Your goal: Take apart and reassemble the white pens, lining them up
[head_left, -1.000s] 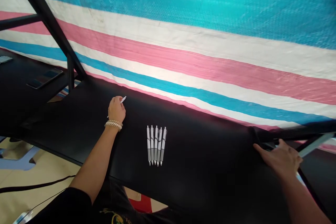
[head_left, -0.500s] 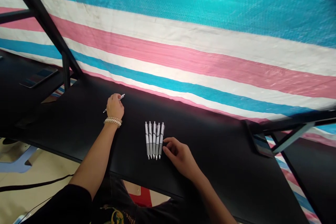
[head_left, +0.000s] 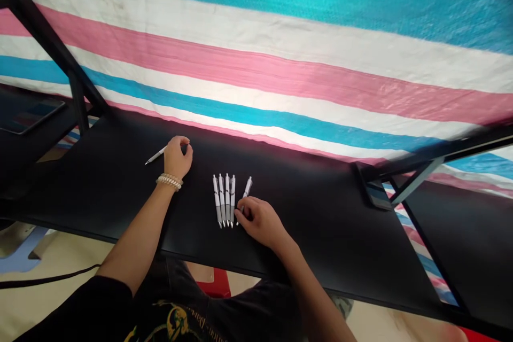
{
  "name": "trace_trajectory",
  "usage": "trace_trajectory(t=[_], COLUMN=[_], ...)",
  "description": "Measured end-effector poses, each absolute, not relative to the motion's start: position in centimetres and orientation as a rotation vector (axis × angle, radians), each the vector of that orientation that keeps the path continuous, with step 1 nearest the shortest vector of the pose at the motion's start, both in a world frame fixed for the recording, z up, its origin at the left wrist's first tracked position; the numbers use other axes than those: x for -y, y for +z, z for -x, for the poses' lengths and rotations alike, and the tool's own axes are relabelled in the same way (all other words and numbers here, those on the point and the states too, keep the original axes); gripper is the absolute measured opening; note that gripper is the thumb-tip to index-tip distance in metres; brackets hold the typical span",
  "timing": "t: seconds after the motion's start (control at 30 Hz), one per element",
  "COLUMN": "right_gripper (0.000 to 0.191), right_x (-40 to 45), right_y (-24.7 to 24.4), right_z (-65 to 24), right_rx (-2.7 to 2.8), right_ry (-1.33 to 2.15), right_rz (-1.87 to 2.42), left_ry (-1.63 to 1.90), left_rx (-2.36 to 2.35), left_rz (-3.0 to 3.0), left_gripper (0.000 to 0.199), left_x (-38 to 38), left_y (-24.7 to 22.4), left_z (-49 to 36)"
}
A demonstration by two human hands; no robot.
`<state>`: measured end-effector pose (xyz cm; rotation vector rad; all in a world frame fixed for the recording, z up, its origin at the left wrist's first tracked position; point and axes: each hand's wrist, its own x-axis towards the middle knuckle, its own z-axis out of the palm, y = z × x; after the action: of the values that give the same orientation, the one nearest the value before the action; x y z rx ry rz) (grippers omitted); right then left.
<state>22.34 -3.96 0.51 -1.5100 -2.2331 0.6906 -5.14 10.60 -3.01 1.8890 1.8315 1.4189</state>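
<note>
Several white-and-grey pens (head_left: 224, 200) lie side by side on the black table (head_left: 320, 214), tips toward me. Just right of them, my right hand (head_left: 260, 219) has its thumb and fingers closed on one more pen (head_left: 248, 187), tilted slightly away from the row. Farther left, my left hand (head_left: 178, 157), with beaded bracelets at its wrist, rests on the table, thumb and fingers curved apart. A single pen (head_left: 155, 156) lies beside it, its upper end hidden behind the hand.
A striped blue, white and pink sheet (head_left: 256, 75) hangs behind the table. Black metal frame bars (head_left: 76, 80) stand at both sides. A phone-like dark object (head_left: 374, 192) sits at the right, and a dark tablet-like object (head_left: 36, 115) at the far left.
My left hand has let go of its pen, which now lies on the table. My right hand has taken the rightmost pen and moved it slightly away from the row. The view has shifted.
</note>
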Motion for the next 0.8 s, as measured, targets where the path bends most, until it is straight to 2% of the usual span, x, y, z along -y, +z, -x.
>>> trace_trajectory(t=[0.2,0.3,0.4,0.47,0.63,0.8], right_gripper=[0.007,0.004,0.018,0.022,0.024,0.031], right_x=[2.1,1.5,1.0,0.7,-0.6,-0.6], right_y=[0.6,1.2,2.0,2.2,0.7,-1.0], right_z=[-23.0,-22.9,-21.8,-20.8,-19.3,-19.4], right_rx=[2.022,1.703,1.445,1.407,1.353,1.372], right_ry=[0.68,0.946,1.256,1.34,1.312,1.123], right_rz=[1.589,1.473,1.251,1.141,1.036,1.204], left_ry=[1.421,1.323,1.194,1.119,1.208,1.278], left_rx=[-1.382,-1.066,-0.823,-0.704,-0.631,-0.629], left_rz=[-1.689,-1.379,-1.067,-0.953,-0.838,-0.783], left_gripper=[0.013,0.025,0.04,0.043,0.034,0.035], left_x=[-8.8,-7.8,-7.1,-6.7,-6.4,-6.1], left_y=[-2.0,-1.5,-0.8,-0.3,-0.2,-0.6], left_z=[1.7,0.2,-0.7,-0.9,-1.3,-2.2])
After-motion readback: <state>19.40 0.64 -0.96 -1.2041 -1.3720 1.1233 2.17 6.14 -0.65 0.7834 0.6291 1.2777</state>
